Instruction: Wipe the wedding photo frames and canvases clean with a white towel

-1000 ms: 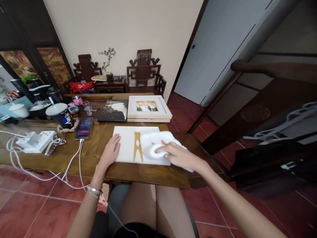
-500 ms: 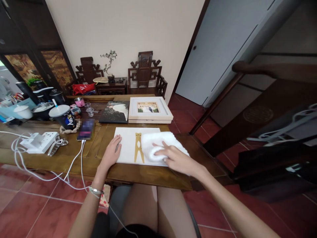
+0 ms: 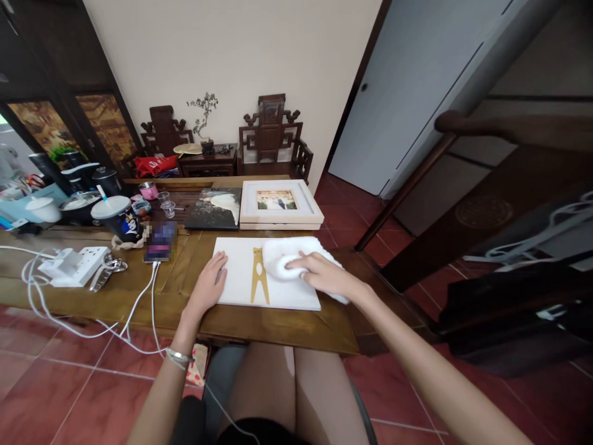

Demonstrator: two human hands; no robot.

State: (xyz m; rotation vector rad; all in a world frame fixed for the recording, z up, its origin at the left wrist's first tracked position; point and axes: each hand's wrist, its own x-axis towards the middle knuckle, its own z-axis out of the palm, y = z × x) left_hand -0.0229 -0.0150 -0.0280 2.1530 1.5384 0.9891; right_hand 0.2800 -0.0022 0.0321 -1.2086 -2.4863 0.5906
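Note:
A flat white board [image 3: 238, 278] lies on the wooden table, with a gold long-legged cat figure [image 3: 258, 290] on its face. My left hand [image 3: 209, 281] rests on the board's left edge, fingers stretched out and holding nothing. A small grey patch beside its fingers is too unclear to name. My right hand [image 3: 324, 276] grips a bunched fluffy white cloth [image 3: 282, 250] and presses it on the right part of the board. The cloth touches the cat's right side, and one end trails past the board's right edge.
Behind the board lie a framed picture [image 3: 303, 201] on a pale box and a dark photo panel [image 3: 210, 213]. To the left are a phone [image 3: 160, 242], a lidded cup [image 3: 118, 216], a power strip [image 3: 86, 266] and loose white cables. A wooden chair [image 3: 500, 198] stands at right.
My right hand has moved the cloth away from me, up the board, uncovering the board's near right corner. My left hand stays in place.

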